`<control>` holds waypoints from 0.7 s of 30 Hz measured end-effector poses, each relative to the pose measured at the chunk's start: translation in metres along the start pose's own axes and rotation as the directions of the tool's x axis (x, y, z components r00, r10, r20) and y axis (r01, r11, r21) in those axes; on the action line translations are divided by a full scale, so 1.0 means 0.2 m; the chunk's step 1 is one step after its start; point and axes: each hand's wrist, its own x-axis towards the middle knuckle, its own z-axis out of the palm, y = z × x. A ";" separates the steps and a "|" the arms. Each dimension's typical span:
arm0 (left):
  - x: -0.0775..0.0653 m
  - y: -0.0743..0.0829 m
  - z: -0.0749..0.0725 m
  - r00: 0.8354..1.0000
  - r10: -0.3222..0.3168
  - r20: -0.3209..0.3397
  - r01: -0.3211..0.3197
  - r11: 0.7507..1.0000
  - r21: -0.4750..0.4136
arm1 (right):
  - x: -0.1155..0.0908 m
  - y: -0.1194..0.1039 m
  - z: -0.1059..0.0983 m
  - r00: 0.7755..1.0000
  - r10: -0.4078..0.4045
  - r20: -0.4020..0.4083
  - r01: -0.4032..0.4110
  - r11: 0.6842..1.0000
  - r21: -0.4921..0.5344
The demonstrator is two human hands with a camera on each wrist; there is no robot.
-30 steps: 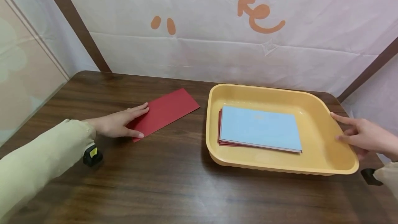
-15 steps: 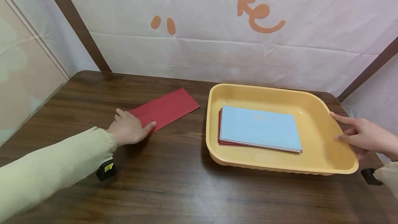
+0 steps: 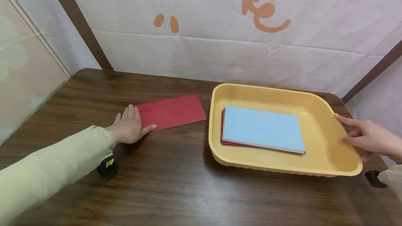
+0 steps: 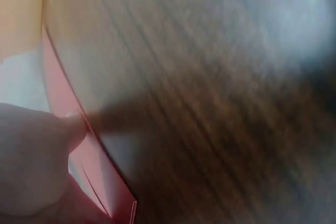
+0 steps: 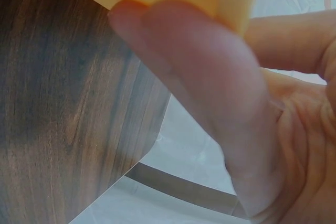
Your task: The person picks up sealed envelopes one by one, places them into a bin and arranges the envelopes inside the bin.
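A red envelope (image 3: 172, 112) lies on the table to the left of a yellow tray (image 3: 270, 167). My left hand (image 3: 127, 126) rests on its left end with fairly straight fingers, and the thumb touches the near edge. In the left wrist view, the thumb (image 4: 37, 150) lies against the long edge of the envelope (image 4: 100, 171). Inside the tray, a light blue envelope (image 3: 263, 128) tops a stack with red edges (image 3: 222, 128) showing beneath. My right hand (image 3: 373, 138) grips the tray's right wall, thumb inside. In the right wrist view, its other fingers (image 5: 205, 72) curl under the tray's outside.
The brown wooden table (image 3: 163, 187) extends in front of both hands. A white printed cloth (image 3: 201, 58) hangs right behind the table's back edge. A black wrist camera (image 3: 106, 166) sits under the left sleeve, and another (image 3: 375, 179) under the right.
My left hand has shifted along the red envelope to its left end, and the envelope has turned clockwise, lying straighter with the tray. The right hand and tray stay put.
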 end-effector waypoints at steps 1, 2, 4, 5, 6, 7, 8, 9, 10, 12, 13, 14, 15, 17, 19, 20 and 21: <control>0.00 -0.01 0.00 1.000 0.012 0.003 -0.012 1.000 -0.002 | 0.00 0.00 0.00 1.000 -0.005 0.001 0.005 1.000 -0.002; 0.01 -0.01 0.00 1.000 0.024 0.007 -0.024 1.000 -0.001 | 0.01 0.01 0.01 1.000 -0.008 0.000 0.008 1.000 -0.004; 0.02 -0.02 -0.01 0.999 0.043 0.014 -0.043 0.999 0.019 | 0.02 0.01 0.01 1.000 -0.011 -0.002 0.011 1.000 -0.002; 0.03 -0.02 -0.01 0.999 0.052 0.017 -0.052 0.998 0.031 | 0.02 0.02 0.02 1.000 -0.011 -0.001 0.011 1.000 0.004; 0.03 -0.02 -0.02 0.998 0.061 0.019 -0.062 0.997 0.040 | 0.02 0.02 0.02 1.000 -0.011 -0.002 0.011 1.000 0.009; 0.04 -0.02 -0.03 0.997 0.071 0.026 -0.072 0.996 0.044 | 0.02 0.03 0.02 1.000 -0.009 -0.003 0.009 1.000 0.015; 0.04 -0.02 -0.04 0.996 0.082 0.029 -0.083 0.995 0.049 | 0.02 0.03 0.02 1.000 -0.008 -0.004 0.008 1.000 0.024; 0.05 -0.02 -0.05 0.995 0.094 0.032 -0.095 0.994 0.054 | 0.02 0.04 0.03 1.000 -0.005 -0.004 0.005 0.999 0.034; 0.05 -0.02 -0.06 0.994 0.105 0.033 -0.107 0.993 0.056 | 0.01 0.04 0.03 1.000 -0.004 -0.007 0.004 0.999 0.041; 0.06 -0.02 -0.07 0.991 0.129 0.033 -0.131 0.990 0.059 | 0.01 0.04 0.03 1.000 -0.001 -0.014 0.001 0.999 0.053; 0.06 -0.02 -0.07 0.989 0.143 0.030 -0.144 0.988 0.061 | 0.01 0.04 0.03 1.000 0.001 -0.020 0.000 0.998 0.059; 0.06 -0.02 -0.08 0.988 0.151 0.029 -0.153 0.986 0.065 | 0.02 0.04 0.03 1.000 0.002 -0.026 -0.001 0.998 0.062; 0.06 -0.02 -0.08 0.987 0.156 0.033 -0.158 0.985 0.065 | 0.02 0.04 0.03 1.000 0.004 -0.031 -0.002 0.998 0.067; 0.07 -0.03 -0.09 0.986 0.162 0.044 -0.165 0.985 0.056 | 0.02 0.04 0.03 0.999 0.006 -0.039 -0.004 0.998 0.069; 0.07 -0.04 -0.09 0.984 0.170 0.059 -0.173 0.984 0.040 | 0.03 0.03 0.03 0.999 0.011 -0.045 -0.008 0.998 0.067; 0.08 -0.04 -0.09 0.983 0.171 0.071 -0.174 0.984 0.029 | 0.03 0.03 0.04 0.999 0.013 -0.047 -0.010 0.998 0.065; 0.08 -0.05 -0.09 0.981 0.176 0.081 -0.177 0.984 0.015 | 0.03 0.04 0.04 0.999 0.015 -0.048 -0.012 0.998 0.064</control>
